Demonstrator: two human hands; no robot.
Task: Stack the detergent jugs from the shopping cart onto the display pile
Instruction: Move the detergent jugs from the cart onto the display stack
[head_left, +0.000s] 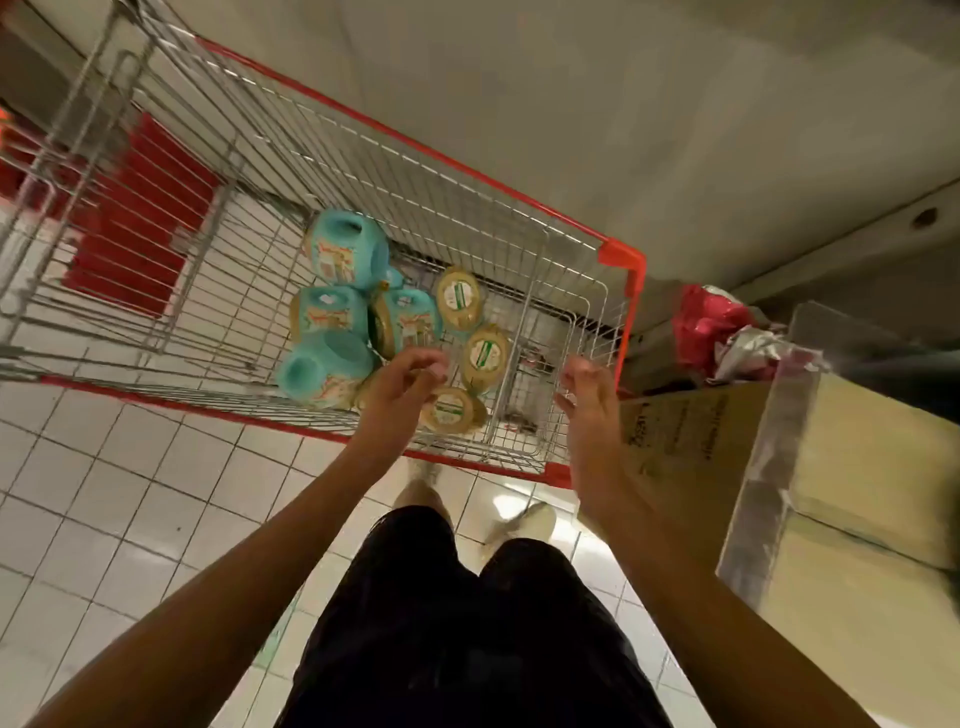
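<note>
1. A wire shopping cart with red trim fills the upper left and centre of the frame, standing on a white tiled floor.
2. The detergent jugs are all in the bottom of the cart, bunched near the centre of the frame. Four teal ones lie tipped on their sides at the left of the bunch, touching one another.
3. Just right of them, three gold caps face up at the camera, on jugs that stand upright.
4. The left hand reaches over the cart's near rim, its fingers bent above the nearest gold cap. Motion blur smears them, so I cannot tell whether they grip the cap or only hover.
5. The right hand is at the cart's near right corner, fingers loose and slightly spread, grasping nothing.
6. A cardboard box stands just right of the cart, with a red bag above it in the frame.
7. Black shorts and a pale shoe show at bottom centre.
</note>
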